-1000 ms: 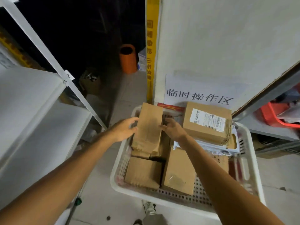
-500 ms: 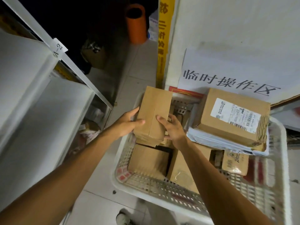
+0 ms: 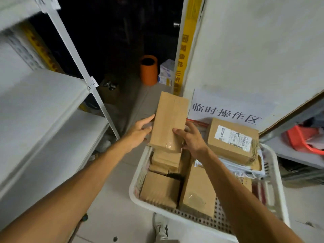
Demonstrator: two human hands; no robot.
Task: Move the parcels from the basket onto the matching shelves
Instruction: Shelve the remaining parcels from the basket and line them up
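Early going, it seems. One brown box (image 3: 168, 121) is held above the far left corner of the basket (image 3: 138, 199), with the left hand (image 3: 140, 132) and right hand (image 3: 191, 139) gripping it, fingers clamped on its sides. Several parcels lie in the basket, a labelled parcel (image 3: 231, 141) among them, and none shows on the shelves (image 3: 43, 95).

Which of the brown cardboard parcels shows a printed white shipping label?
The box at the far right of the basket, lying atop white mailers; the others, including the held parcel, show no such label.

parcels (image 3: 160, 189) in basket (image 3: 135, 195), shelves (image 3: 43, 95) left
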